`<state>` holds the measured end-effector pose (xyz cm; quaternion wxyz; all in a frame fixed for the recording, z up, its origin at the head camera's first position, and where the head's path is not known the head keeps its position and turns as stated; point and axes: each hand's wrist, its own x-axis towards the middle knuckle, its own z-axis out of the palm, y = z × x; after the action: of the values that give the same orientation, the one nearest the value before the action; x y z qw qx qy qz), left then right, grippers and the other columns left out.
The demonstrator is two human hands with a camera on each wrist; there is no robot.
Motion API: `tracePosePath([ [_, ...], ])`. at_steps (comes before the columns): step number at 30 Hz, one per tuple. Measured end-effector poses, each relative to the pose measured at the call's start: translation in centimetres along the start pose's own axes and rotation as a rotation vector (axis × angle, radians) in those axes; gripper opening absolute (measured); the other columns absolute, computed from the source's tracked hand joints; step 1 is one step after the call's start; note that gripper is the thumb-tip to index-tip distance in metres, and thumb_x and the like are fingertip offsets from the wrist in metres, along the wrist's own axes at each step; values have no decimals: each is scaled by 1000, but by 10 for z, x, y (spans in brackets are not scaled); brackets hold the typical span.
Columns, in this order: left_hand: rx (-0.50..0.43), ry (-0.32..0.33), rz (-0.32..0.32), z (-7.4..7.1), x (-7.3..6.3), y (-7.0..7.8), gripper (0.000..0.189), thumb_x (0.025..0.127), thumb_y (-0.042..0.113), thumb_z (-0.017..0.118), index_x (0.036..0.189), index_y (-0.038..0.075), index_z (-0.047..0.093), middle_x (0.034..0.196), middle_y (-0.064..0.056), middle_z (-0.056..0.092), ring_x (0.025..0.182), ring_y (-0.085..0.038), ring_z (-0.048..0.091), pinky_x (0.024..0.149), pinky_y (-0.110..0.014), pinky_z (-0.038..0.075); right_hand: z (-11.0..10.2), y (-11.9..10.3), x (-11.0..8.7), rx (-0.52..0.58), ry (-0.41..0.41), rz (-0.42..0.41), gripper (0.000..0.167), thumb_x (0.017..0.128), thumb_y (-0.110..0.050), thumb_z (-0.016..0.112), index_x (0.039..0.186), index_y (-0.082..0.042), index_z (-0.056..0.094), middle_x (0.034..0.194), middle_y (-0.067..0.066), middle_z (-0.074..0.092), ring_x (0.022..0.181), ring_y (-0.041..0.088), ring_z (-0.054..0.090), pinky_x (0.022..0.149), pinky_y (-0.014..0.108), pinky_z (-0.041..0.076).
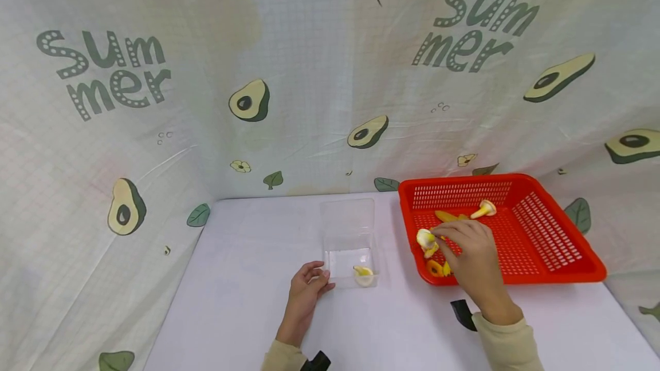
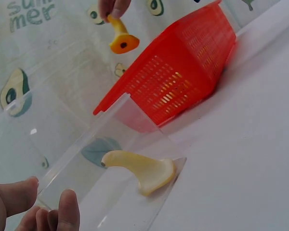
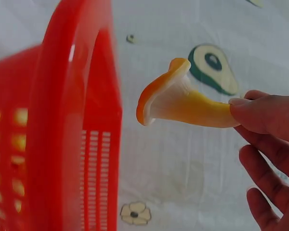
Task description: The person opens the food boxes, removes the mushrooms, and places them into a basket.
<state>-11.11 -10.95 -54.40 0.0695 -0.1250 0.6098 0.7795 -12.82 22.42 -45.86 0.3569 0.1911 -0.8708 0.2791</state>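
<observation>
A clear plastic box [image 1: 350, 251] with its clear lid [image 1: 348, 213] raised at the back sits on the white table. Inside lies one yellow-and-white toy mushroom [image 2: 142, 168], near the front right corner. My left hand [image 1: 308, 291] grips the box's left side, thumb [image 2: 21, 197] at the wall's edge. At the right, my right hand [image 1: 471, 251] is above the left part of a red basket [image 1: 567, 245]. Its thumb and fingertips pinch the stem of a toy mushroom [image 3: 178, 103] with a flared orange-yellow cap; the cap points away from the fingers.
Several yellow and orange pieces lie in the basket's left half, among them an orange ring-like piece [image 1: 435, 268] and a pale-capped mushroom [image 1: 484, 209]. The basket's perforated walls stand up around them. Behind the table hangs a cloth printed with avocados [image 1: 250, 100].
</observation>
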Motion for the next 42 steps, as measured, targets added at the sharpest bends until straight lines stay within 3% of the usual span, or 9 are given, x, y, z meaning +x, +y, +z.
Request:
tracePosePath([
  [16,-20,1,16,1,0,3,37,99,-11,63,133,-17,50,99,-3,55,86,-11,62,81,-27,66,-30,32,-13,-145,-53,196,37,70,14,90,102,1,79,103,24,76,105,45,60,92,69,43],
  [27,-22,19,4,3,-2,4,37,98,-13,63,133,-17,50,98,-4,55,86,-11,62,81,-27,66,-34,46,-23,-173,-118,326,32,80,8,86,110,5,76,112,31,72,107,51,58,91,70,43],
  [31,-28,14,0,2,-3,4,37,98,-13,63,133,-16,50,98,-3,55,86,-12,63,81,-27,66,-27,38,-25,-130,-101,281,29,79,8,86,107,3,77,108,27,73,104,48,60,90,68,44],
  [35,-37,12,-1,2,-4,4,36,98,-13,63,133,-15,51,98,-3,55,86,-12,63,81,-27,66,-9,22,-24,-53,-78,160,28,76,10,88,100,0,78,101,19,75,99,40,63,88,60,47],
  [39,-43,7,6,1,-4,4,36,98,-13,62,132,-15,51,98,-3,55,86,-11,63,82,-26,66,15,-1,-25,67,-116,89,30,74,10,89,99,-5,79,101,9,77,99,31,65,88,48,48],
  [42,-43,4,9,1,-4,3,36,98,-14,62,132,-15,51,98,-3,55,86,-12,64,82,-26,66,32,-19,-25,125,-167,84,31,76,8,89,100,-11,80,103,3,77,100,25,66,89,43,50],
])
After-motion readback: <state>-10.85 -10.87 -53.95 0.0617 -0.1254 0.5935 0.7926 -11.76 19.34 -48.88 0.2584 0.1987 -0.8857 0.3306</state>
